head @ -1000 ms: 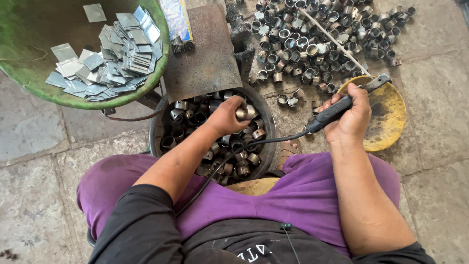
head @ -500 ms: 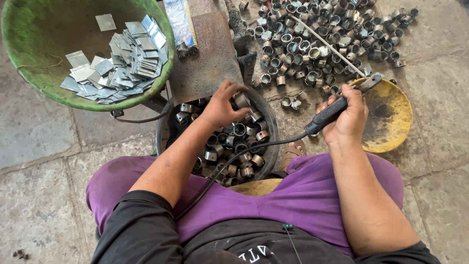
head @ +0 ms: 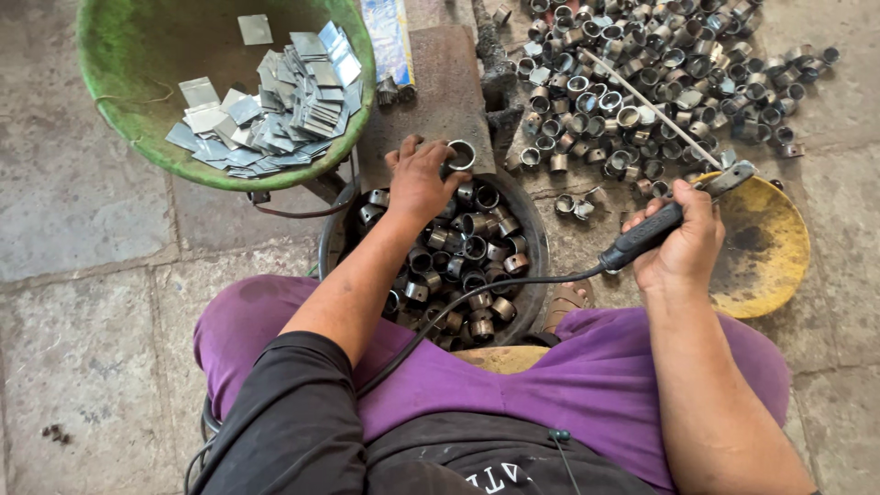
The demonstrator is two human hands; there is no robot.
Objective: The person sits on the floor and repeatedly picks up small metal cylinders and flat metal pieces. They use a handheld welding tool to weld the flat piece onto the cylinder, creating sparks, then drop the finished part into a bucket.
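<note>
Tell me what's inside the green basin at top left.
The green basin holds a loose pile of flat square metal plates, heaped toward its right side. Its left half shows bare green floor. Whatever lies beneath the pile is covered.

The person's left hand (head: 420, 179) reaches forward, arm stretched and slightly bent, fingertips pinching a small grey metal ring (head: 461, 155). To the right of that ring and nearer the body, the right hand (head: 678, 246) is fisted around a black-handled corded welding holder (head: 646, 234), forearm angled inward, wrist raised.
</note>
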